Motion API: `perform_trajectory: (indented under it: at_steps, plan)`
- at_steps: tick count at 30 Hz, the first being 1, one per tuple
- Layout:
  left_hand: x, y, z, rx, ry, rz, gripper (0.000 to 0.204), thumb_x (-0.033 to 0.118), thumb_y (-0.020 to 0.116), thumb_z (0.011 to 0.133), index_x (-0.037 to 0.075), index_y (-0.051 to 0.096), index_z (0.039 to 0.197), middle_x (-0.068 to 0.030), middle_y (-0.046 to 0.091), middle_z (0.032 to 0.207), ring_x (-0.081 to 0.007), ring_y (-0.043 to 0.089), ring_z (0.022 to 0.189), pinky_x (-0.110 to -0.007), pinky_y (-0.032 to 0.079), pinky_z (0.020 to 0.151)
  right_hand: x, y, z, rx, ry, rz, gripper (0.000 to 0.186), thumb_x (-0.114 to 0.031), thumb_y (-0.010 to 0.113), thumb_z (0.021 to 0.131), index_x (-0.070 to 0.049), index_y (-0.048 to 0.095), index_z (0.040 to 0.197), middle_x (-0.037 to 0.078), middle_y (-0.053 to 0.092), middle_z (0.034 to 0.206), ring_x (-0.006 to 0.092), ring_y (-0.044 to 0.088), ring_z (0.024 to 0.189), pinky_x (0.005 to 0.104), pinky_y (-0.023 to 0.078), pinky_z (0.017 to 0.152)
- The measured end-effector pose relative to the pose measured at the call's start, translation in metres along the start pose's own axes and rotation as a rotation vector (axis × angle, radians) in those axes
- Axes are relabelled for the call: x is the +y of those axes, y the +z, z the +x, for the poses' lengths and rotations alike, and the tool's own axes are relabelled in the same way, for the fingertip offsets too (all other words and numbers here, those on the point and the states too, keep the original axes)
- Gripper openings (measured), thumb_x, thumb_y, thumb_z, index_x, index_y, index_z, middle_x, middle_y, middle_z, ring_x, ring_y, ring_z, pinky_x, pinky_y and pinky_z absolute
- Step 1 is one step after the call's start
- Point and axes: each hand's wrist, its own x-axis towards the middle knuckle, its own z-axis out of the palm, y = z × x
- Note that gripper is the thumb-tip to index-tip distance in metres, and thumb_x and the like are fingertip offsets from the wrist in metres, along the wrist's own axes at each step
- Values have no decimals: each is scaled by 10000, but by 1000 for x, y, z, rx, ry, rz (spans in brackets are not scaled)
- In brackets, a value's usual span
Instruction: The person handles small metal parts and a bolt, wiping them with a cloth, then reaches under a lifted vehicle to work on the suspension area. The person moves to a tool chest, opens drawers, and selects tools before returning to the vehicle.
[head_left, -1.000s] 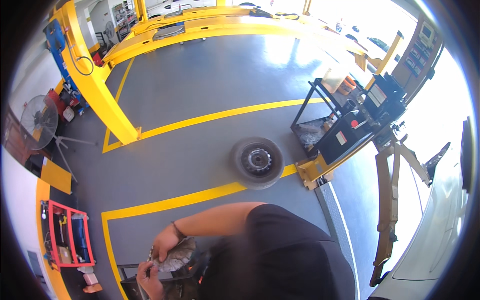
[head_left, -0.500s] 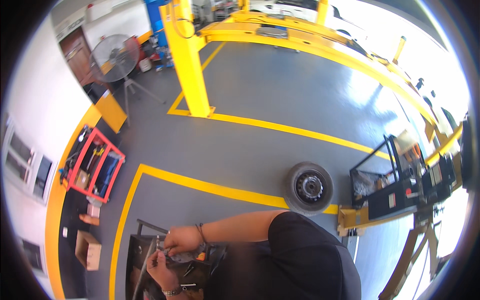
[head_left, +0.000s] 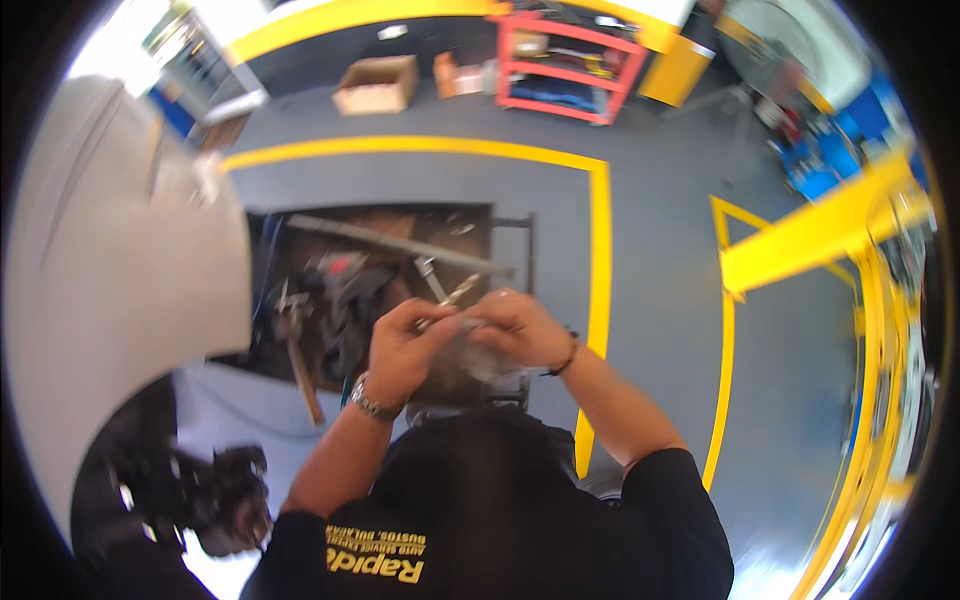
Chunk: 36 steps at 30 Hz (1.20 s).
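My left hand [head_left: 400,345], with a metal watch at its wrist, is closed in a pinch. A slim, brass-coloured metal piece [head_left: 462,290] sticks up from its fingertips, too blurred to name. Close beside it, my right hand [head_left: 522,330] is closed too, its fingertips almost meeting the left's; what they hold is hidden. Under the right hand is a pale, crumpled, see-through bundle [head_left: 485,360]. Both hands are over a dark tool cart [head_left: 465,225]. Just beyond them lies a wrench [head_left: 430,280]. A long metal bar [head_left: 390,242] crosses the cart's far side.
A hammer [head_left: 303,370] and dark parts lie on the cart's left. Close on the left is a pale car body panel [head_left: 150,280]. Farther off stand a cardboard box [head_left: 378,85], a red trolley [head_left: 570,72] and a yellow lift post [head_left: 810,235].
My view has swung left, bringing the cart to the middle and the car panel into sight; the tyre has left the view. Both hands are still close together over the cart.
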Motion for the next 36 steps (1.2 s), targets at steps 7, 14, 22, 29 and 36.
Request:
perform_trajectory:
  at_steps: [7,14,22,29,36]
  plan:
    - [6,-27,-23,-40,53,-136,127,37,741,929,12,720,1052,-17,721,953,-59,643,890,-232,515,797,15,-1,28,-461,415,796,320,-232,610,1045,15,685,1234,-12,700,1017,72,608,942,276,507,871]
    - [-1,-46,-36,181,22,-161,124,70,746,938,41,715,1055,12,680,937,-33,586,800,-201,475,715,9,17,46,-431,397,826,397,-289,565,1069,11,608,1325,20,701,1014,95,639,955,280,536,854]
    - [-7,-44,-45,300,-40,46,124,149,743,952,46,676,968,16,671,866,-15,563,763,-214,473,669,-15,47,59,-521,0,-132,199,-235,638,996,-37,620,1004,77,665,837,277,658,798,412,489,756]
    - [-16,-39,-59,456,-243,-93,160,186,715,971,43,645,950,9,628,741,-37,551,642,-235,449,568,-20,67,32,-182,-222,-442,165,-191,687,906,-57,617,974,110,638,848,328,617,809,451,450,831]
    - [1,-46,-72,-40,354,479,183,185,734,922,32,642,960,-120,649,893,-283,643,777,-385,492,714,-14,59,6,-463,395,588,268,-246,569,1025,-4,626,1127,128,673,938,212,650,864,314,499,801]
